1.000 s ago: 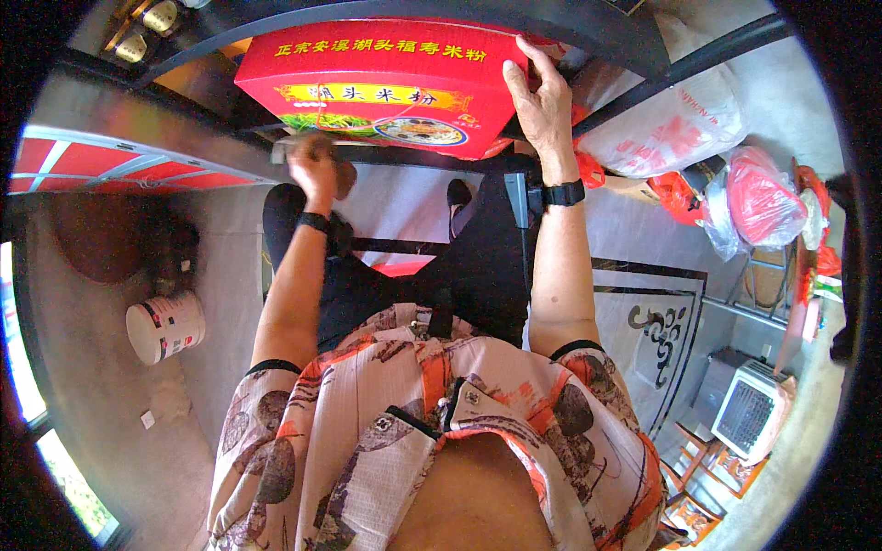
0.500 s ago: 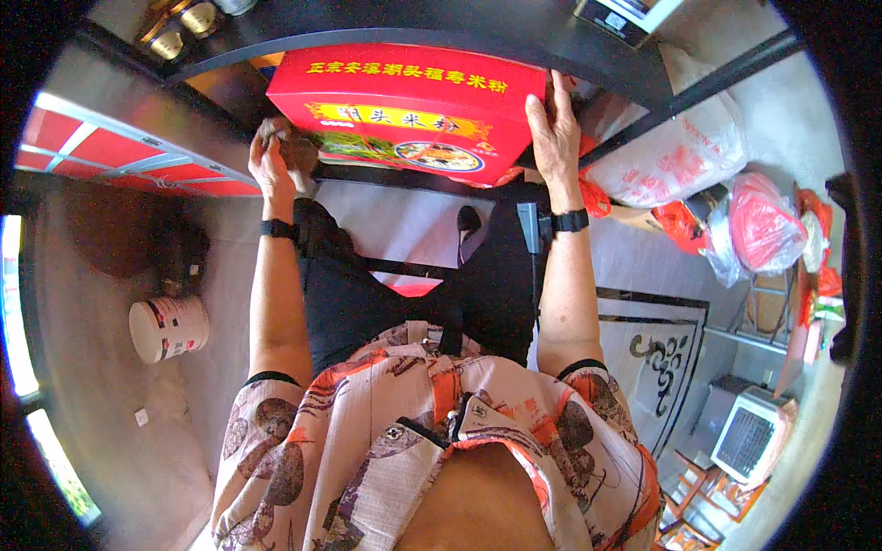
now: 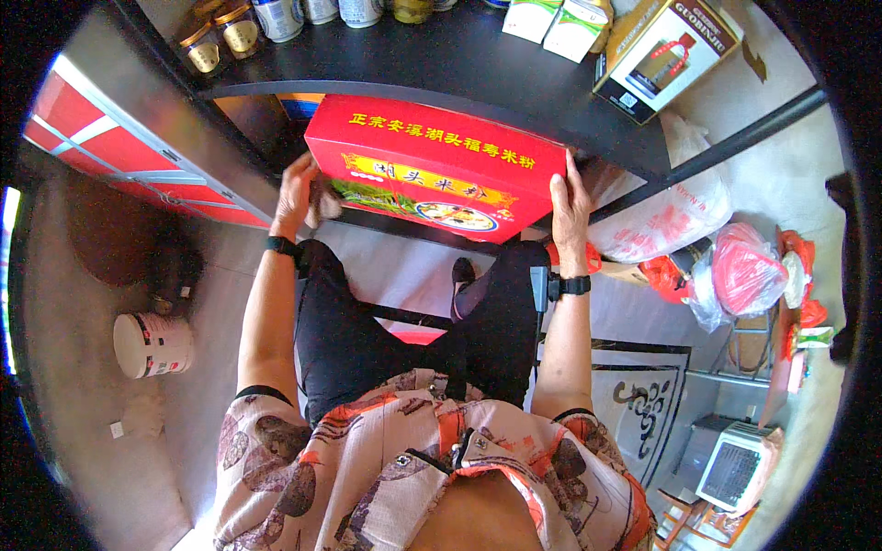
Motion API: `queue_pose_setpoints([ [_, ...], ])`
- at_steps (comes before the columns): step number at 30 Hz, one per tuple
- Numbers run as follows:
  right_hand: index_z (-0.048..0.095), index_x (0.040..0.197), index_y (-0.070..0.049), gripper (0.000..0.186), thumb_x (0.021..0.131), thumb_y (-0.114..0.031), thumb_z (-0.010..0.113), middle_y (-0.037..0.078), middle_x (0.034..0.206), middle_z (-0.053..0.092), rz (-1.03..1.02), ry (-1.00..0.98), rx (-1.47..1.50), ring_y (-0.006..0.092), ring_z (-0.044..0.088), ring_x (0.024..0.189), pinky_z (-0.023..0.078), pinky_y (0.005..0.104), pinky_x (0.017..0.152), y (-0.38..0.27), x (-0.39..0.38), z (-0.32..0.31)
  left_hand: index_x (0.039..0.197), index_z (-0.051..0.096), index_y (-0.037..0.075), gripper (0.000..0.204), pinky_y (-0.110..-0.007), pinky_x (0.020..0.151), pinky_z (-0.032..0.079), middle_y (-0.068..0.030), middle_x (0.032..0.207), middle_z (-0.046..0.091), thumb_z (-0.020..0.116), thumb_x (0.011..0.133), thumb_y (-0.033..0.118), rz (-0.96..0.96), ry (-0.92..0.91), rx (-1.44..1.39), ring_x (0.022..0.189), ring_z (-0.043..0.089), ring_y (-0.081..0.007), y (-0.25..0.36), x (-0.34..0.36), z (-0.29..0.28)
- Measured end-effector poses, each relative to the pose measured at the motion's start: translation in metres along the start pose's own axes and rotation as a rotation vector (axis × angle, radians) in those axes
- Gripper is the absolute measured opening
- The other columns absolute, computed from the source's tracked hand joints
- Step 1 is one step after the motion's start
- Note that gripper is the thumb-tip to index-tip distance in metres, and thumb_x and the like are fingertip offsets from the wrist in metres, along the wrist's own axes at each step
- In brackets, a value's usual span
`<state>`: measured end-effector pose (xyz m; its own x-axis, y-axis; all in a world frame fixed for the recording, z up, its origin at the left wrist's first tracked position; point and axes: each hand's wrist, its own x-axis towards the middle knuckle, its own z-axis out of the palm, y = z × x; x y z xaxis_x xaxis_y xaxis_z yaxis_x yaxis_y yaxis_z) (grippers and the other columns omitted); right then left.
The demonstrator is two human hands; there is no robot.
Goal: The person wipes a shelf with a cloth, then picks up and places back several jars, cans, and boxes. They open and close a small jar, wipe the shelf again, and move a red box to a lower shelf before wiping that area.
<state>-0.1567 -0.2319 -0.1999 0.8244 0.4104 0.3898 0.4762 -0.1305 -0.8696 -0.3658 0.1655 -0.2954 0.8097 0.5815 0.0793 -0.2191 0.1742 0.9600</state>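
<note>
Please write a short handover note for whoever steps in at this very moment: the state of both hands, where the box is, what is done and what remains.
Left hand: grip on the left end of the red box.
Right hand: flat against the box's right end, fingers up its side.
Box: held level between both hands, at the front edge of the dark shelf, below its top surface.
Shelf top: jars at the left, a cardboard carton at the right.
Done: box is up off the floor, carried in both hands.
Left: box is not yet resting on any surface.
</note>
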Motion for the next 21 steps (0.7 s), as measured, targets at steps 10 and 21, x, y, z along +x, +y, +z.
queue_pose_setpoints([
  [10, 0.04, 0.152, -0.002, 0.056, 0.104, -0.027, 0.053, 0.012, 0.145, 0.054, -0.003, -0.004, -0.043, 0.0173, 0.052, 0.125, 0.041, 0.0315, 0.107, 0.001, 0.002, 0.001, 0.132, 0.059, 0.002, 0.039, -0.031, 0.093, 0.051, -0.0056, 0.125, 0.066, 0.054, 0.102, 0.025, 0.222, -0.18, 0.139, 0.108, 0.063, -0.0135, -0.006, 0.04, -0.002],
  [21, 0.039, 0.153, -0.004, 0.062, 0.106, -0.043, 0.047, 0.014, 0.146, 0.055, 0.066, 0.164, 0.236, 0.0189, 0.053, 0.13, 0.04, 0.0304, 0.109, 0.013, -0.007, 0.026, 0.122, 0.062, -0.004, 0.033, -0.038, 0.078, 0.058, -0.0147, 0.108, 0.07, 0.044, 0.098, 0.009, -0.296, 0.283, 0.046, 0.093, 0.07, -0.0256, -0.091, -0.029, -0.058],
])
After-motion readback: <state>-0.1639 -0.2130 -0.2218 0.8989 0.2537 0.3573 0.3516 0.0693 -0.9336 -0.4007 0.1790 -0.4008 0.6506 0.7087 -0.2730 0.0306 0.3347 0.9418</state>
